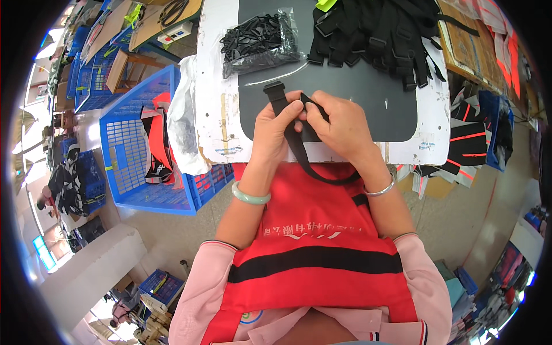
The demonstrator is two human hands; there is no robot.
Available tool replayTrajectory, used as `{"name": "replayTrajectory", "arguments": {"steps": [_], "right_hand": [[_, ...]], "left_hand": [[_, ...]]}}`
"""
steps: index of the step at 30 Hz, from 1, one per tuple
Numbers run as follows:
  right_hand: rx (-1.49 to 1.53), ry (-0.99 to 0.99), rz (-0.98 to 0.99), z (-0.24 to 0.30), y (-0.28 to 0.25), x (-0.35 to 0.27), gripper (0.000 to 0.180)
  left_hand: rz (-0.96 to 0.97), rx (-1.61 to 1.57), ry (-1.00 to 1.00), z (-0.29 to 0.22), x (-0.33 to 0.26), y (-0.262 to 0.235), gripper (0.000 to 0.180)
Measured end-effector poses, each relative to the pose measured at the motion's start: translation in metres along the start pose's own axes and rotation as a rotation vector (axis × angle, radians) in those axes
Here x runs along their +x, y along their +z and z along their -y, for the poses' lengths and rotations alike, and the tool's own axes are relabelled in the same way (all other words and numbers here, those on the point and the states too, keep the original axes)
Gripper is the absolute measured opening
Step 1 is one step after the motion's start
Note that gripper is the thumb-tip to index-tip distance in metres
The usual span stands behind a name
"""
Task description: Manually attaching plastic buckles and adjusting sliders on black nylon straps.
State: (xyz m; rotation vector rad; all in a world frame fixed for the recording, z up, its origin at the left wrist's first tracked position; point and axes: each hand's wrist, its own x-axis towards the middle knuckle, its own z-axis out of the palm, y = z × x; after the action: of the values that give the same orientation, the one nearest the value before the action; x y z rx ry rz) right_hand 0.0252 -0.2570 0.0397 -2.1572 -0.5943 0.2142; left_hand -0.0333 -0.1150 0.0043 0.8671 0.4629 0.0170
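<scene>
Holding a black webbing strap point(287, 123) between them, the left hand point(275, 129) and the right hand point(339, 126) meet over the near edge of the tabletop point(215, 86). Each grip is clenched on the strap: the left pinches it just below its upper end, the right closes on it from the other side, fingertips touching. The strap is flat, matte black woven tape. Its upper end carries a black plastic buckle point(274, 87) that stands above the left fingers, over a dark grey mat point(368, 86). Below the hands it hangs in a curve across a red bag point(310, 230) with a black band on the person's lap. A clear bag of black buckles point(259, 43) and a heap of black straps point(379, 31) lie farther back; a blue crate point(123, 144) stands left.
</scene>
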Motion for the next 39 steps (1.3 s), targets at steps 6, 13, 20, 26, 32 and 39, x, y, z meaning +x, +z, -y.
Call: {"name": "replayTrajectory", "arguments": {"steps": [6,13,20,26,32,39], "right_hand": [[0.047,-0.033,0.068,-0.002,-0.003,-0.004,0.022],[0.023,-0.108,0.147,-0.014,-0.006,-0.006,0.024],[-0.028,-0.106,0.157,-0.017,-0.007,-0.010,0.025],[-0.007,-0.107,0.052,-0.021,-0.004,-0.014,0.028],[0.163,-0.012,0.042,-0.014,-0.003,-0.013,0.024],[0.122,-0.163,0.013,-0.010,-0.016,-0.011,0.015]], "left_hand": [[0.050,0.112,0.054,-0.002,-0.002,0.002,0.026],[0.104,0.307,0.027,-0.009,-0.004,-0.002,0.027],[0.106,0.334,0.024,-0.002,-0.009,0.001,0.026],[0.061,0.207,-0.101,-0.008,-0.013,0.007,0.020],[0.031,0.386,-0.065,-0.012,-0.017,0.017,0.014],[0.053,0.526,0.081,-0.021,-0.021,0.019,0.012]]}}
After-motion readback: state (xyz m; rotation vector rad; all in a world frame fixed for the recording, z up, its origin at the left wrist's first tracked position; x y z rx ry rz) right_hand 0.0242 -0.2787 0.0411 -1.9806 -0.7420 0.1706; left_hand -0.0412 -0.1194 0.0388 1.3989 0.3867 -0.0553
